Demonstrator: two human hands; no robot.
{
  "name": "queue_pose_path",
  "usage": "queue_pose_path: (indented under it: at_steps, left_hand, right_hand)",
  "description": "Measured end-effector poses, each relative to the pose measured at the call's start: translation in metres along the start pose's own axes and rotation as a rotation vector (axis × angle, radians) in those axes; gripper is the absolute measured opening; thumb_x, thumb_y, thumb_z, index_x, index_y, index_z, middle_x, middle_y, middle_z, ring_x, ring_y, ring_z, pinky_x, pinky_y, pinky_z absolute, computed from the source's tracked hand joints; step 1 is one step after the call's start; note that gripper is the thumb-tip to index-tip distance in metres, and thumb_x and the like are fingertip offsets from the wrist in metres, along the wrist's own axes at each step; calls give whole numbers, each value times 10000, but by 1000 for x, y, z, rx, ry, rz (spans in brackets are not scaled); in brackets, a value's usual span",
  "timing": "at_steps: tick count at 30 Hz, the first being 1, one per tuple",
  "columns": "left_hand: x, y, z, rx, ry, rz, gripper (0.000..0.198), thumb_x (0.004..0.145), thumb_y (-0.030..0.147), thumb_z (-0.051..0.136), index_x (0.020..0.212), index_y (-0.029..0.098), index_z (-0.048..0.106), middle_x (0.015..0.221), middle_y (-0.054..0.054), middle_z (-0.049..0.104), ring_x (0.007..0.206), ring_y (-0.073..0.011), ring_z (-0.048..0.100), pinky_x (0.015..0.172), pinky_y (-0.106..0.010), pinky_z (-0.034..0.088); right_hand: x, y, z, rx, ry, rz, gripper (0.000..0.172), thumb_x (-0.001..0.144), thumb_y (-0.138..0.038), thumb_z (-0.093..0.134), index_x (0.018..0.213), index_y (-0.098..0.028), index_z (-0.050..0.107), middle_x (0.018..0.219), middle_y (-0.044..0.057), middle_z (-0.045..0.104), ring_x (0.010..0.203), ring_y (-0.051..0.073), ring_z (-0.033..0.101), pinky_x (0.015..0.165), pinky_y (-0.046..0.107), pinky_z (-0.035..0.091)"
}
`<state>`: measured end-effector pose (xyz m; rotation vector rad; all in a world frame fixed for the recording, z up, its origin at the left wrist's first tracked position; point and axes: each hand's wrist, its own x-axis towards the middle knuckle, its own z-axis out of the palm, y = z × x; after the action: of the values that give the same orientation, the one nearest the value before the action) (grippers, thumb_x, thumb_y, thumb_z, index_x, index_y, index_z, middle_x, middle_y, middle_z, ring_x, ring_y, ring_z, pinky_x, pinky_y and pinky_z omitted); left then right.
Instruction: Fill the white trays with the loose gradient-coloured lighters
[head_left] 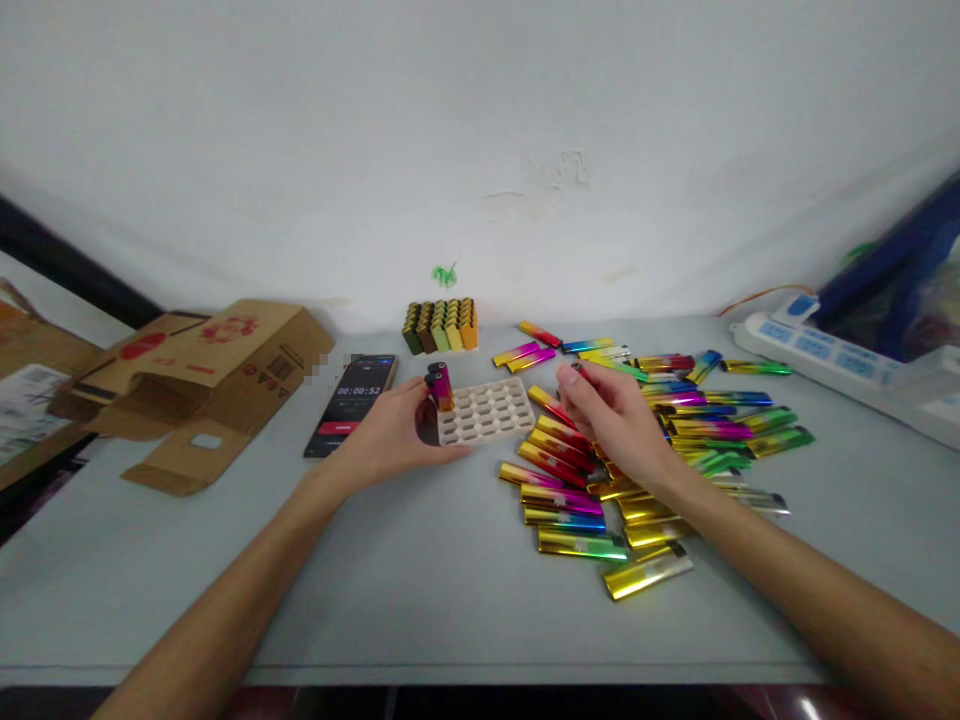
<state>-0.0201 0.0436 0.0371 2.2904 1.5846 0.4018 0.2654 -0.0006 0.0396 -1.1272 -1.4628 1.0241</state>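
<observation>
A white tray (491, 412) with rows of slots lies on the table. Two lighters (444, 388), magenta fading to gold with dark tops, stand upright at its left end. My left hand (390, 425) curls around that end, thumb along the front edge and fingers beside the standing lighters. A small dark shape inside its grip cannot be made out. Above the loose lighters (559, 445), my right hand (619, 415) is closed on a red lighter (587, 372), mostly hidden by the fingers. The loose ones lie in a spread pile, metallic gold, red, magenta, blue and green.
A filled block of upright lighters (441, 328) stands near the wall. Left of my left hand lies a phone (352, 395) showing a timer. An open cardboard box (225, 370) sits farther left. At the right is a white power strip (847, 365) with a plug and cable.
</observation>
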Motion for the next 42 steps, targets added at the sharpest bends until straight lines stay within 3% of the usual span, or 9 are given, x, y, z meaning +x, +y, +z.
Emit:
queue_pose_path:
  at_steps: [4, 10, 18, 23, 28, 30, 33, 37, 42]
  left_hand:
    - [-1, -1, 0, -17, 2, -2, 657, 611, 784, 866, 881, 223, 655, 871, -62, 736, 777, -285, 690, 718, -395, 558]
    - [-1, 0, 1, -6, 0, 14, 639, 629, 761, 866, 904, 224, 656, 877, -56, 725, 800, -291, 697, 754, -398, 568]
    - [0, -1, 0, 3, -9, 3, 658, 618, 800, 840, 864, 235, 611, 866, -62, 707, 790, -294, 681, 731, -401, 531]
    - [0, 0, 0, 5, -8, 11, 655, 634, 797, 835, 867, 229, 605, 886, -72, 715, 797, -294, 679, 737, -404, 532]
    - [0, 0, 1, -17, -21, 16, 661, 641, 791, 834, 886, 216, 621, 905, -78, 715, 794, -289, 675, 719, -395, 518]
    - [0, 0, 2, -12, -26, 10, 653, 644, 788, 835, 872, 217, 616, 909, -79, 712, 789, -286, 671, 705, -388, 505]
    - [0, -2, 3, 0, -22, 8, 658, 640, 787, 840, 871, 213, 616, 914, -81, 711, 788, -286, 670, 693, -383, 495]
    - [0, -3, 7, -19, -11, 28, 629, 664, 727, 861, 927, 197, 648, 930, -75, 717, 809, -287, 682, 718, -381, 511]
    - [0, -5, 9, -43, 15, 63, 586, 687, 640, 898, 999, 198, 674, 956, -59, 728, 862, -292, 706, 800, -390, 556]
  right_hand:
    - [-1, 5, 1, -225, 79, -62, 624, 982, -683, 613, 608, -266, 340, 583, -55, 324, 571, 127, 310, 543, 307, 238]
    - [-3, 7, 2, -275, 93, -70, 455, 947, -467, 574, 616, -267, 334, 593, -49, 324, 587, 137, 337, 560, 311, 253]
    - [-3, 7, 3, -284, 73, -58, 391, 945, -415, 544, 638, -263, 356, 603, -53, 343, 593, 138, 356, 575, 315, 263]
    - [-3, 9, 2, -261, 77, -52, 483, 996, -501, 592, 648, -264, 355, 612, -62, 327, 600, 134, 339, 574, 316, 270]
    - [-3, 15, 3, -152, 35, -73, 344, 1067, -569, 613, 961, -243, 599, 775, -33, 583, 704, 161, 528, 654, 302, 434]
    - [-2, 17, 4, -126, -29, -133, 294, 1100, -526, 583, 1089, -241, 652, 938, 26, 699, 863, 200, 643, 774, 339, 527]
    - [1, 15, 5, -152, -57, -267, 233, 1061, -457, 684, 1130, -242, 738, 1154, 92, 759, 1093, 258, 693, 962, 435, 575]
    - [10, 3, 12, -123, -135, -343, 176, 1007, -386, 772, 1106, -247, 816, 1122, 82, 805, 1031, 245, 726, 892, 420, 620]
    - [31, -12, 36, -88, -230, -290, 217, 978, -348, 808, 1152, -223, 842, 1059, 56, 845, 898, 201, 762, 801, 346, 623]
